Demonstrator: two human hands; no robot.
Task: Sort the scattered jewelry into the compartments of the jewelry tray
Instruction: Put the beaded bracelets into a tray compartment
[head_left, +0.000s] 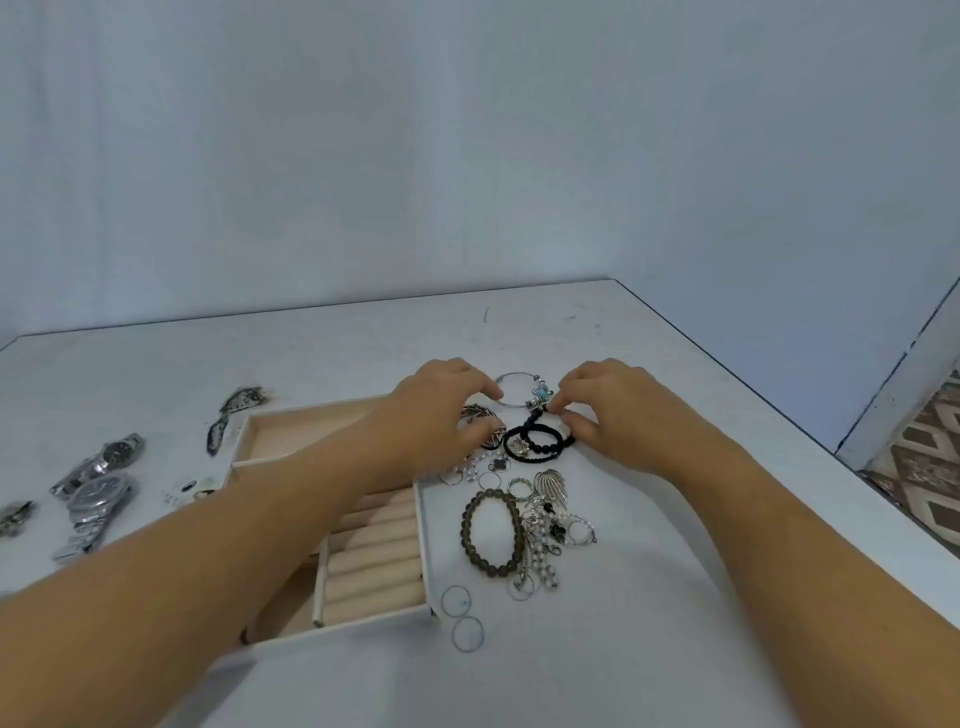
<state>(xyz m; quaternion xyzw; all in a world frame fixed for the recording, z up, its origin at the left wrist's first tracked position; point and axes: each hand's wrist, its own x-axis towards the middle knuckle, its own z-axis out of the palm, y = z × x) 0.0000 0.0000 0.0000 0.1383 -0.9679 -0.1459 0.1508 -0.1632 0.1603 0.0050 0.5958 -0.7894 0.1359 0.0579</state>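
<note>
As L arm part-hides tray, R hand pinches black bracelet

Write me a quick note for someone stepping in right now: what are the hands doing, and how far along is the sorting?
Right hand: pinches the black bead bracelets.
Left hand: curled over pieces beside the silver bangle; unclear whether it grips anything.
Jewelry tray: its visible compartments and ring rolls look empty.
Right of the tray: brown bead bracelet, silver pile, two thin hoops. Left of it: watches.
Done: nothing visibly sorted. Left: practically everything.
</note>
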